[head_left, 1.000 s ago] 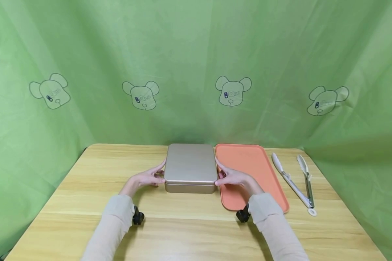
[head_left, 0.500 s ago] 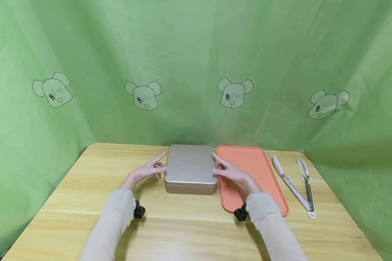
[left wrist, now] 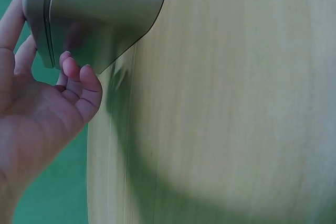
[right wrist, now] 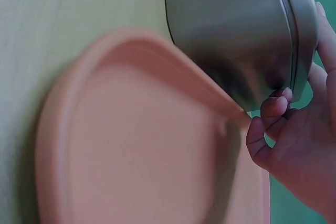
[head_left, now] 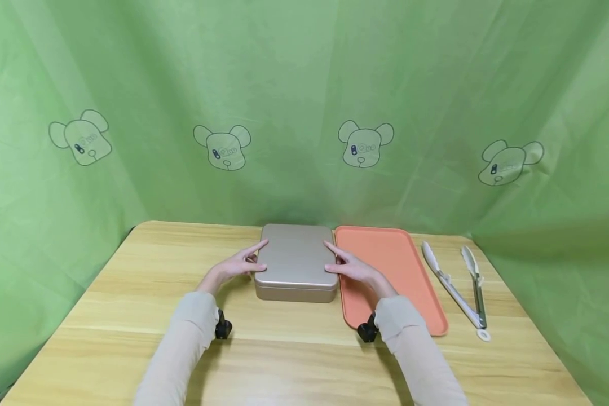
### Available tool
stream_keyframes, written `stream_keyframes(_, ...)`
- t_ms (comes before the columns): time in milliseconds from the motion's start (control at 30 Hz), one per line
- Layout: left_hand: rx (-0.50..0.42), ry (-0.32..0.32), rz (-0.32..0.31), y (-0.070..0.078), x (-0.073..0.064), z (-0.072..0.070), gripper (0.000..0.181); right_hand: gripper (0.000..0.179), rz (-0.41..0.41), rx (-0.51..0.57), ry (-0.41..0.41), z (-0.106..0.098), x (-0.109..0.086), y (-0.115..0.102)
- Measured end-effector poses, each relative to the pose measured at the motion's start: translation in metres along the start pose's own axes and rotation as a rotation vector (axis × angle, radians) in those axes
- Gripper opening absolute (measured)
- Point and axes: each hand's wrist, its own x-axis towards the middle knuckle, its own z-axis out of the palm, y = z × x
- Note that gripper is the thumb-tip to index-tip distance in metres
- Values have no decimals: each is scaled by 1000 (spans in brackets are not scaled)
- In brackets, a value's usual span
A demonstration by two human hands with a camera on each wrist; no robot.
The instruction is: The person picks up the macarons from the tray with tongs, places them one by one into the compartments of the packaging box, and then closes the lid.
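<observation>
A closed tin box (head_left: 296,293), champagne-coloured and rectangular, sits near the far edge of the table. My left hand (head_left: 235,265) grips its lid (head_left: 296,254) along the left edge. The thumb and index finger lie on top, and the other fingers curl against the side by the seam (left wrist: 48,22). At the right edge my right hand (head_left: 357,268) holds the lid in a mirrored way, its lower fingers (right wrist: 275,108) bent close to the seam. The lid sits flush on the box.
An orange tray (head_left: 385,254) lies flat against the box's right side, under my right wrist. Farther right, metal tongs (head_left: 457,293) with white tips lie spread on the wooden table (head_left: 132,316). A green curtain (head_left: 294,84) hangs behind.
Both hands first held the box's sides low, then lifted with fingers spread, and now have moved inward so thumbs and index fingers lie on the lid. The box has stayed in place.
</observation>
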Motion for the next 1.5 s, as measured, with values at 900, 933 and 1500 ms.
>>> stream_keyframes(900, 37, -54, -23, -2, 2, 0, 79, 79, -35, 14, -85, -7, -1, 4)
stream_keyframes(933, 37, -53, -27, -2, 1, 1, 78, 79, -36, 17, -86, -6, -1, 5)
stream_keyframes(1500, 48, -70, -78, -1, 2, -2, 80, 78, -29, 54, -74, -1, -4, 9)
